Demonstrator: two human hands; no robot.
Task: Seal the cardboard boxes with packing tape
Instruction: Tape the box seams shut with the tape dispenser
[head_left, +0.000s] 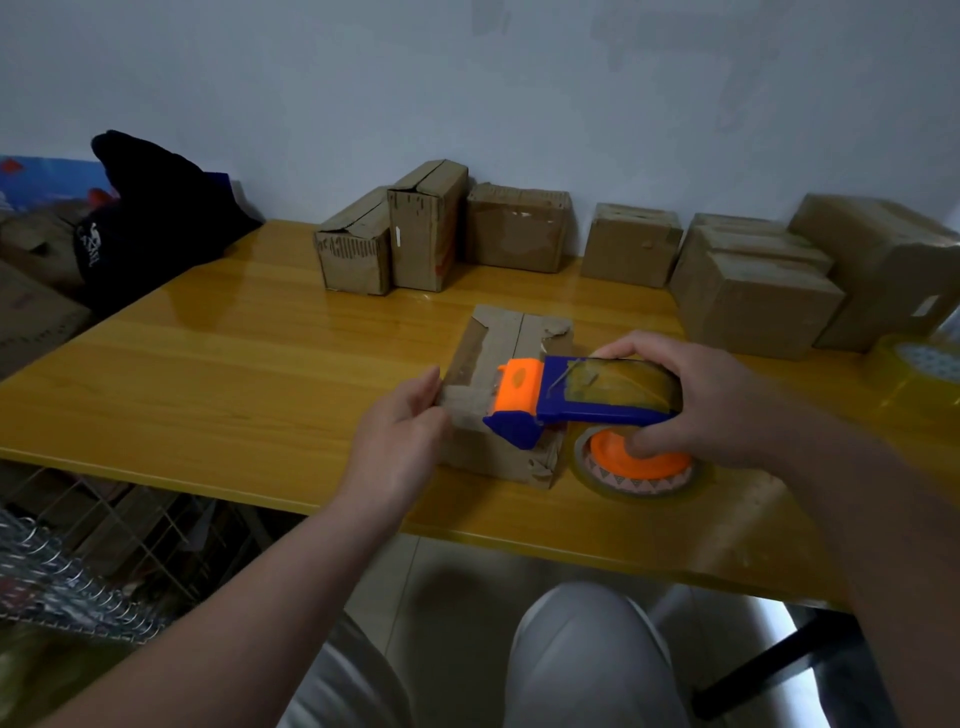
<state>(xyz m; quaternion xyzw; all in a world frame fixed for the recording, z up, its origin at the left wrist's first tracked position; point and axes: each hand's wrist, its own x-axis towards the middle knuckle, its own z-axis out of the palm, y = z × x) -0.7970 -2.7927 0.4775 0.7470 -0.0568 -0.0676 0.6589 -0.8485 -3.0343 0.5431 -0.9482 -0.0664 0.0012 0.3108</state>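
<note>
The tape dispenser (582, 402) is deep blue with a bright orange head. The tape roll (644, 475) lying by it has an orange centre and a pale ring printed with small dark triangles. The cardboard box (493, 447) is plain brown, with shiny strips on top, and so are the back boxes (514, 234). The table (249, 364) is glossy honey-yellow wood grain, the wall (519, 93) pale grey-blue

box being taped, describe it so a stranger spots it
On the yellow table, skip the row of boxes along the wall. Near the front edge one box sits alone, held by the left hand, with a blue-and-orange tape dispenser on top.
</note>
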